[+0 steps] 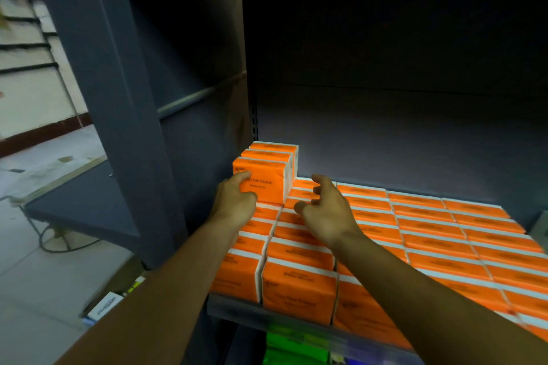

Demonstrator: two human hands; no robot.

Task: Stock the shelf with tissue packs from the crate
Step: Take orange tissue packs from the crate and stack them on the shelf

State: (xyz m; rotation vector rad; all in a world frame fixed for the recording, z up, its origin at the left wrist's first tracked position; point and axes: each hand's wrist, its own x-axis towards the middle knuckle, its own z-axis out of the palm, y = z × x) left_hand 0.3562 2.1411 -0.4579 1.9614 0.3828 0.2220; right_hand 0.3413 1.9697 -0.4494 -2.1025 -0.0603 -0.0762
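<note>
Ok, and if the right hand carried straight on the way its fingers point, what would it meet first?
Most likely the white side of the raised stack of tissue packs at back left; the right hand aims forward-left at it. Depth is unclear: it might brush the lower layer first.

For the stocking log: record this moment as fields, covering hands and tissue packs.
left hand: holds front upper tissue pack at its left corner
right hand: empty, fingers loosely curled, above lower layer
upper row: three orange packs, back left corner
lower layer: orange packs across the shelf
crate: not in view
</note>
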